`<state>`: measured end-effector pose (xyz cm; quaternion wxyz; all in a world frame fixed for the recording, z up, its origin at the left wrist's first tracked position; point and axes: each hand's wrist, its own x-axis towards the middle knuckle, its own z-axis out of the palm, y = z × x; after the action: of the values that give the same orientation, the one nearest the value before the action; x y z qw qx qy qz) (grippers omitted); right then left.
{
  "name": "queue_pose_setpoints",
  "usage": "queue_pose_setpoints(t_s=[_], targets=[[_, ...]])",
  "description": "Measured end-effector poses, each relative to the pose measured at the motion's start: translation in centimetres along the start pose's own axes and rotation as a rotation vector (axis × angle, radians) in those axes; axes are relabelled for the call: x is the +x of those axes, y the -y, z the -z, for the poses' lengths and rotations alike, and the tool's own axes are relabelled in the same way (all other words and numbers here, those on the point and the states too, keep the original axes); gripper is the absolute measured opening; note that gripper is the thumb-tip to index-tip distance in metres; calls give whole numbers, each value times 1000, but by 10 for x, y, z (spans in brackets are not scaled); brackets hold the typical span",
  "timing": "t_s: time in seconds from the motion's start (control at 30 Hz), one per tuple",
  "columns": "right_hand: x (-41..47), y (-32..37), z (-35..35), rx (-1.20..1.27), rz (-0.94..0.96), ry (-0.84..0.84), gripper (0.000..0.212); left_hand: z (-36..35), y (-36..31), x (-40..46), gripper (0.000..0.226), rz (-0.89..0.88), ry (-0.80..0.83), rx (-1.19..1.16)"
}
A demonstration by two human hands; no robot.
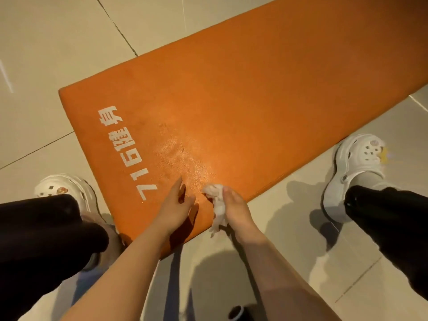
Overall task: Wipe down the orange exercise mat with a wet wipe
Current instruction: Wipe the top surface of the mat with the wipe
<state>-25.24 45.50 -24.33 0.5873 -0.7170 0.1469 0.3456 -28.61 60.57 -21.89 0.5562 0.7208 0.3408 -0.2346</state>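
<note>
The orange exercise mat (pixel 231 93) lies slanted across the tiled floor, with white printed characters near its left end. A pale, glistening patch shows on it just beyond my hands. My right hand (pixel 234 207) grips a crumpled white wet wipe (pixel 216 200) at the mat's near edge; the wipe's tail hangs down past the edge. My left hand (pixel 177 205) rests over the mat beside it, fingers straight and holding nothing.
My two feet in white clogs stand on the beige tiled floor, one at the left (pixel 67 188) by the mat's near corner, one at the right (pixel 354 172) beside its long edge. Black trouser legs flank my arms. A small dark object (pixel 236 312) sits at the bottom.
</note>
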Motion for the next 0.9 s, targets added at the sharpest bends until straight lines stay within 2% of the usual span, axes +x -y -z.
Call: queue_pose_setpoints(t_s=[0.1, 0.2, 0.3, 0.4, 0.47, 0.57, 0.67, 0.77, 0.9], targets=[[-25, 34, 10, 242, -87, 31, 36, -1, 5, -31, 56, 106, -2, -216], [-60, 50, 9, 322, -111, 122, 42, 7, 6, -56, 39, 146, 54, -403], [-95, 50, -1, 367, -120, 135, 45, 14, -5, -82, 22, 20, 45, -463], [-126, 35, -10, 426, -105, 79, 59, 19, -6, -100, 14, -117, -107, -432], [-145, 24, -16, 375, -82, -1, 70, 21, -4, -111, 13, -174, -183, -455], [-168, 14, -25, 258, -19, -107, 47, 22, 0, -131, 16, -310, -210, -386], [-180, 8, -33, 157, 96, -187, 43, 25, 6, -146, 20, -401, -279, -296], [-190, 8, -40, 77, 206, -240, 33, 30, 10, -160, 21, -452, -311, -355], [-207, 13, -49, 4, 413, -244, 9, 40, 1, -179, 19, -541, -279, -444]])
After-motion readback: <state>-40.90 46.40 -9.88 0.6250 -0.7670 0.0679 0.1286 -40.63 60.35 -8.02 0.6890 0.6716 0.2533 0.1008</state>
